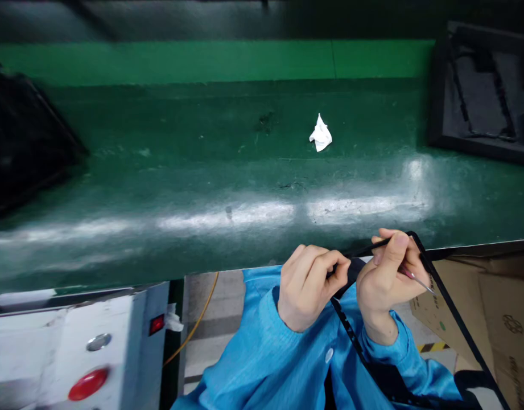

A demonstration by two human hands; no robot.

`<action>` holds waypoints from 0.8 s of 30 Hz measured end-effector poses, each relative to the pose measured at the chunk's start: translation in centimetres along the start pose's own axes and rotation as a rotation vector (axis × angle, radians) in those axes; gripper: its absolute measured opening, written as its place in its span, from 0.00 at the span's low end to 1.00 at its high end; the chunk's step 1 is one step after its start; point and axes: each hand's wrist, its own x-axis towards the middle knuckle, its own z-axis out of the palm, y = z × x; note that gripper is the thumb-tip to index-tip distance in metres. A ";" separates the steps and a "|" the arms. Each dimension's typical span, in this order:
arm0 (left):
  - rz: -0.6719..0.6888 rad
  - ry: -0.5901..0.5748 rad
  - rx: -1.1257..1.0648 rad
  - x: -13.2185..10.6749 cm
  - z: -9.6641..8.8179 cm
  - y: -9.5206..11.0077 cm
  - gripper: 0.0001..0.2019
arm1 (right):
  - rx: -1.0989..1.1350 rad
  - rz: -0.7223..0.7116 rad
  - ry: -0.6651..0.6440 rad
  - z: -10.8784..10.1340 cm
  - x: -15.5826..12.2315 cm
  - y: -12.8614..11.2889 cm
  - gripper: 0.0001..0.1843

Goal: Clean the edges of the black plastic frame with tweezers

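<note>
A thin black rectangular frame [458,322] is held at the near edge of the bench, in front of my blue sleeves. My left hand [309,285] is closed, pinching the frame close to its left upper corner. My right hand [393,270] is closed on the frame's top side near the right corner, thumb uppermost. A slim metal-tipped tool [421,282] pokes out from among the right hand's fingers; its kind is not clear. The lower part of the frame hangs toward my lap and partly leaves the view.
On the green bench [180,171] lies a crumpled white tissue [320,134]. A dark tray [441,122] with black frame parts stands at right, a black bundle [27,136] at left. Below are a white machine with a red button [89,384] and a cardboard box [500,302].
</note>
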 end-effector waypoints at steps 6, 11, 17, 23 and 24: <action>0.018 0.009 0.030 0.2 0.2 0.3 0.07 | 0.023 0.017 -0.032 -0.2 -0.4 0.1 0.17; 0.024 -0.026 0.041 0.2 0.4 0.4 0.06 | -0.012 0.020 -0.049 -0.5 -0.9 0.2 0.18; -0.026 -0.019 -0.002 -0.1 0.5 0.1 0.06 | 0.005 0.027 -0.006 -0.2 -0.4 -0.1 0.19; -0.125 -0.022 -0.063 -0.2 -0.3 0.1 0.06 | 0.031 0.011 0.009 -0.2 0.1 -0.2 0.18; -0.139 -0.021 -0.073 -0.2 -0.4 0.2 0.07 | 0.023 0.017 0.002 -0.3 0.1 -0.3 0.18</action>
